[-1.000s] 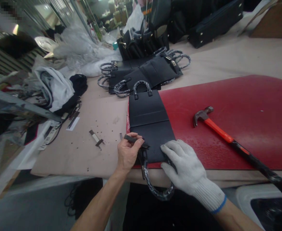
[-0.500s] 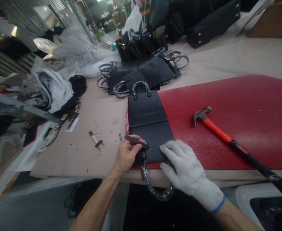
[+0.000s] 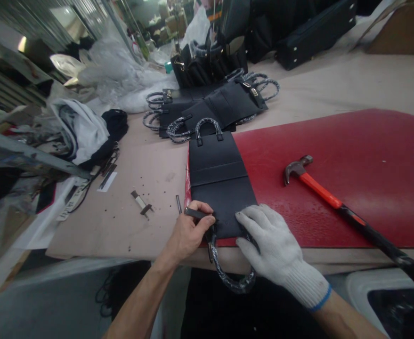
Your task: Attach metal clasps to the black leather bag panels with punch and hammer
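Note:
A black leather panel [image 3: 219, 174] lies at the left end of a red mat, with one wrapped handle [image 3: 207, 123] at its far edge. Another wrapped handle [image 3: 232, 284] hangs over the table's front edge. My left hand [image 3: 191, 230], bare, pinches a small dark metal tool [image 3: 195, 213] at the panel's near left corner. My right hand [image 3: 272, 240], in a white knit glove, rests on the near right corner with its fingers apart, beside the near handle. The tool's tip is hard to make out.
An orange and black claw hammer [image 3: 320, 188] lies on the red mat [image 3: 379, 160]. More black panels [image 3: 228, 106] are piled behind. A metal punch piece [image 3: 141, 203] lies on the left, near a thin rod [image 3: 178, 203]. Black bags stand at the back.
The tool in my left hand has tilted and dropped slightly, and its tip is now closer in to my fingers. My right hand has barely moved.

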The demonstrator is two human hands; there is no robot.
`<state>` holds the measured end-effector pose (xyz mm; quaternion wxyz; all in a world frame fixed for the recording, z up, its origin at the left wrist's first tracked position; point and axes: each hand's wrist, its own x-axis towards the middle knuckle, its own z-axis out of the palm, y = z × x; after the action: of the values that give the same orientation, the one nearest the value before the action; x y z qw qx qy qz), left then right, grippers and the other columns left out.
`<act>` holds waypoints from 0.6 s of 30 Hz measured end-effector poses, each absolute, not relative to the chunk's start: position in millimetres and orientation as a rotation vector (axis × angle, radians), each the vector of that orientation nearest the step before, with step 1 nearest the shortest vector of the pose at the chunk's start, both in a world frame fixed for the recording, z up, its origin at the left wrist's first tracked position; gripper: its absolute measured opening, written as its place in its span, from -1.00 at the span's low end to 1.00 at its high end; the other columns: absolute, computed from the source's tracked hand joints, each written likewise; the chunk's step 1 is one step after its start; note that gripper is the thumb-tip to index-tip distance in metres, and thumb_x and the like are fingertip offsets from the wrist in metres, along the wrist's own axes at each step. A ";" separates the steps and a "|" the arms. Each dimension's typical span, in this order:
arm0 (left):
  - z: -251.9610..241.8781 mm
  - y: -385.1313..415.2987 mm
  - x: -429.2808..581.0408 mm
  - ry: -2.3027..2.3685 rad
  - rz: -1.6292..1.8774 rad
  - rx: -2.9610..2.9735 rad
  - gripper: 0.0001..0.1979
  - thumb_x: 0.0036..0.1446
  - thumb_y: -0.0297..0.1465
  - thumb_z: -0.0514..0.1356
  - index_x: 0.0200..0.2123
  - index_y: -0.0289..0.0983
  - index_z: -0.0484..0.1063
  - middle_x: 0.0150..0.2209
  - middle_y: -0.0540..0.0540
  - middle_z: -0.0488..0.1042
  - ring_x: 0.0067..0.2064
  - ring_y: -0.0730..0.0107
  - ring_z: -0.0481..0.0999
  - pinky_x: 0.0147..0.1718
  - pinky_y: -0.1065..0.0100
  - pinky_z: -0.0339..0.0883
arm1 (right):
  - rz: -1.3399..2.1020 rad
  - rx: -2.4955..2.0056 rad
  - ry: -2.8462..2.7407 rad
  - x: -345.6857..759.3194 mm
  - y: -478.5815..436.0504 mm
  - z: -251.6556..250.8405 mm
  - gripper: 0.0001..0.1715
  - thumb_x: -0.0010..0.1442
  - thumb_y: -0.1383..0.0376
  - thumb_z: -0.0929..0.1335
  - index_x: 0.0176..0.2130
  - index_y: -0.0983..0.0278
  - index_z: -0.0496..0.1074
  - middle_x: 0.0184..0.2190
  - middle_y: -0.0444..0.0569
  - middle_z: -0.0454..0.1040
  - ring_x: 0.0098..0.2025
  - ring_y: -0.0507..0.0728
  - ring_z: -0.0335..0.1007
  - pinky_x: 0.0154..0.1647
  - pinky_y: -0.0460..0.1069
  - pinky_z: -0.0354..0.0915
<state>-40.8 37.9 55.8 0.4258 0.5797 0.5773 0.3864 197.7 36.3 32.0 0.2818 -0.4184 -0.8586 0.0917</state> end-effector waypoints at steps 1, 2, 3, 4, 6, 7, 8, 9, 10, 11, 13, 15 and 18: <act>57.6 37.6 -41.7 1.444 0.923 1.472 -0.90 0.23 -0.37 0.25 -0.18 -0.23 0.43 -0.12 -0.09 0.52 -0.05 0.24 0.53 -0.05 0.24 0.39 | 0.246 -1.122 -2.299 197.7 36.1 32.1 -0.54 0.24 0.23 0.38 0.09 0.36 0.47 0.02 0.15 0.47 0.09 0.36 0.30 0.23 0.33 0.25; 59.4 37.4 -43.0 1.437 0.878 1.496 -0.89 0.23 -0.37 0.24 -0.16 -0.22 0.44 -0.10 -0.09 0.52 -0.04 0.24 0.52 -0.05 0.24 0.38 | 0.244 -1.124 -2.297 197.7 35.9 32.1 -0.54 0.24 0.23 0.38 0.09 0.36 0.47 0.02 0.15 0.47 0.09 0.36 0.30 0.23 0.33 0.25; 61.1 37.3 -44.7 1.429 0.831 1.520 -0.87 0.23 -0.38 0.23 -0.14 -0.22 0.45 -0.09 -0.10 0.52 -0.03 0.23 0.52 -0.05 0.24 0.38 | 0.245 -1.126 -2.296 197.8 35.7 32.1 -0.54 0.24 0.23 0.38 0.10 0.36 0.47 0.02 0.15 0.47 0.09 0.36 0.30 0.23 0.33 0.25; 62.6 37.3 -46.5 1.425 0.791 1.543 -0.86 0.24 -0.39 0.21 -0.13 -0.21 0.45 -0.08 -0.10 0.52 -0.03 0.23 0.52 -0.06 0.24 0.38 | 0.245 -1.128 -2.295 197.8 35.5 32.0 -0.53 0.24 0.23 0.38 0.10 0.36 0.47 0.03 0.15 0.47 0.09 0.37 0.30 0.23 0.34 0.25; 63.9 37.3 -49.7 1.427 0.743 1.590 -0.85 0.24 -0.42 0.20 -0.11 -0.21 0.47 -0.09 -0.10 0.53 -0.03 0.23 0.52 -0.06 0.24 0.38 | 0.247 -1.130 -2.293 197.9 35.2 31.7 -0.53 0.24 0.24 0.38 0.10 0.36 0.47 0.04 0.15 0.47 0.10 0.37 0.29 0.23 0.34 0.25; 63.4 37.2 -50.8 1.431 0.745 1.612 -0.85 0.23 -0.43 0.19 -0.12 -0.21 0.48 -0.10 -0.10 0.54 -0.04 0.23 0.53 -0.05 0.24 0.38 | 0.248 -1.129 -2.291 197.9 35.1 31.4 -0.53 0.24 0.24 0.38 0.10 0.36 0.47 0.04 0.15 0.47 0.10 0.37 0.29 0.24 0.34 0.25; 62.0 37.0 -51.4 1.431 0.764 1.632 -0.85 0.23 -0.44 0.19 -0.14 -0.22 0.49 -0.11 -0.09 0.55 -0.05 0.24 0.53 -0.04 0.24 0.38 | 0.248 -1.128 -2.288 197.9 35.1 31.3 -0.53 0.24 0.24 0.38 0.11 0.37 0.47 0.04 0.16 0.47 0.11 0.37 0.29 0.24 0.34 0.25; 59.9 36.8 -51.5 1.426 0.801 1.651 -0.86 0.22 -0.44 0.19 -0.15 -0.22 0.50 -0.13 -0.09 0.56 -0.06 0.25 0.54 -0.03 0.24 0.39 | 0.247 -1.127 -2.285 197.9 35.1 31.2 -0.53 0.24 0.24 0.38 0.11 0.37 0.47 0.05 0.16 0.47 0.11 0.37 0.29 0.25 0.34 0.25; 57.3 36.3 -51.2 1.419 0.850 1.666 -0.87 0.22 -0.45 0.20 -0.17 -0.23 0.50 -0.15 -0.09 0.57 -0.07 0.25 0.55 -0.02 0.24 0.39 | 0.247 -1.127 -2.280 197.8 35.1 31.2 -0.53 0.23 0.24 0.39 0.10 0.37 0.47 0.05 0.16 0.47 0.11 0.37 0.29 0.25 0.34 0.24; 54.4 35.6 -50.3 1.412 0.898 1.676 -0.88 0.21 -0.45 0.21 -0.18 -0.23 0.51 -0.16 -0.09 0.58 -0.07 0.26 0.56 -0.01 0.25 0.40 | 0.249 -1.128 -2.277 197.8 35.0 31.4 -0.53 0.23 0.24 0.39 0.10 0.37 0.48 0.05 0.16 0.47 0.11 0.37 0.29 0.25 0.34 0.24; 48.9 33.7 -47.3 1.409 0.978 1.678 -0.88 0.21 -0.44 0.23 -0.18 -0.23 0.51 -0.18 -0.08 0.61 -0.10 0.28 0.59 -0.03 0.27 0.43 | 0.256 -1.133 -2.274 197.7 34.8 32.1 -0.53 0.23 0.25 0.39 0.10 0.37 0.48 0.04 0.16 0.47 0.11 0.37 0.29 0.25 0.34 0.25; 45.1 31.3 -43.3 1.417 1.014 1.669 -0.88 0.21 -0.44 0.24 -0.17 -0.23 0.52 -0.20 -0.08 0.63 -0.14 0.29 0.61 -0.07 0.29 0.46 | 0.262 -1.136 -2.277 197.6 34.5 33.0 -0.53 0.23 0.25 0.38 0.10 0.37 0.48 0.04 0.16 0.47 0.12 0.37 0.30 0.25 0.35 0.25; 42.8 28.6 -38.5 1.413 1.046 1.679 -0.89 0.20 -0.43 0.26 -0.19 -0.23 0.54 -0.21 -0.08 0.64 -0.14 0.28 0.63 -0.07 0.28 0.48 | 0.270 -1.141 -2.276 197.4 34.5 34.2 -0.53 0.23 0.25 0.38 0.10 0.36 0.48 0.04 0.17 0.48 0.12 0.38 0.31 0.25 0.36 0.25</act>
<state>-38.5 28.6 42.8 0.3480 0.6474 0.5451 0.4034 197.4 34.5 34.2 0.2866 -0.4270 -0.8517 0.1009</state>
